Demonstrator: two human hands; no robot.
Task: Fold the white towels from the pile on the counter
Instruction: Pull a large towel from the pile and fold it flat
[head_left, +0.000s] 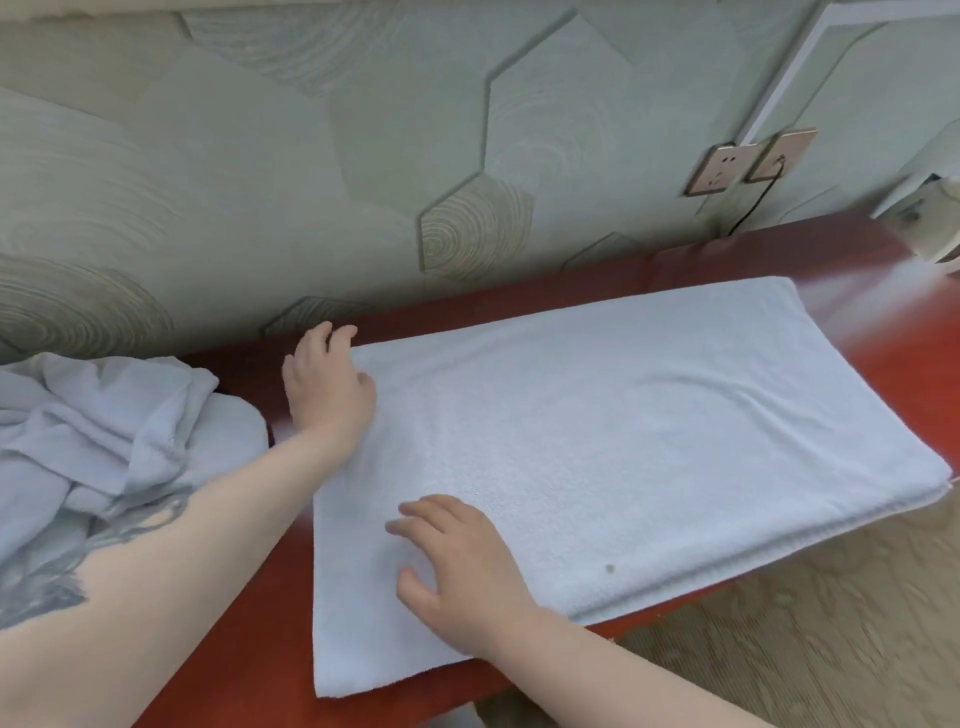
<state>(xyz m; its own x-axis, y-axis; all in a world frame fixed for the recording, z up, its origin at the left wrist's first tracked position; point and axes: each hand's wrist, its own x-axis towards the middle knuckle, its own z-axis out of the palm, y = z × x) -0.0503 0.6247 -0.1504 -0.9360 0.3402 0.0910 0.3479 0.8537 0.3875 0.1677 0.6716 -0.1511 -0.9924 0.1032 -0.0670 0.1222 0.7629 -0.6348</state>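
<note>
Since it's plain terry cloth, the white towel (623, 431) spread on the red table (909, 374) is going to be light, floppy and a bit grippy against itself, so nothing fragile or slippery to worry about, it just won't hold any shape unless you pin it. It already looks folded over at least once, you can see stacked layers along the near right edge, and it lies flat across the middle of the table with its near left corner close to the front lip. The left hand (327, 387) sits at the far left corner with fingers loosely curled right at the edge; I can't tell if it's actually pinching the cloth or just resting there. The right hand (457, 561) lies on the near left part with fingers spread and relaxed, gripping nothing. Best places to grab, I'd say, are those 2 left corners, then carry them over to the right edge. Room's decent: bare table to the right of the towel, wall tight behind it. The pile (104, 447) of unfolded towels is crumpled at the left, just beside the left forearm, so keep the fold swinging away from it.
</note>
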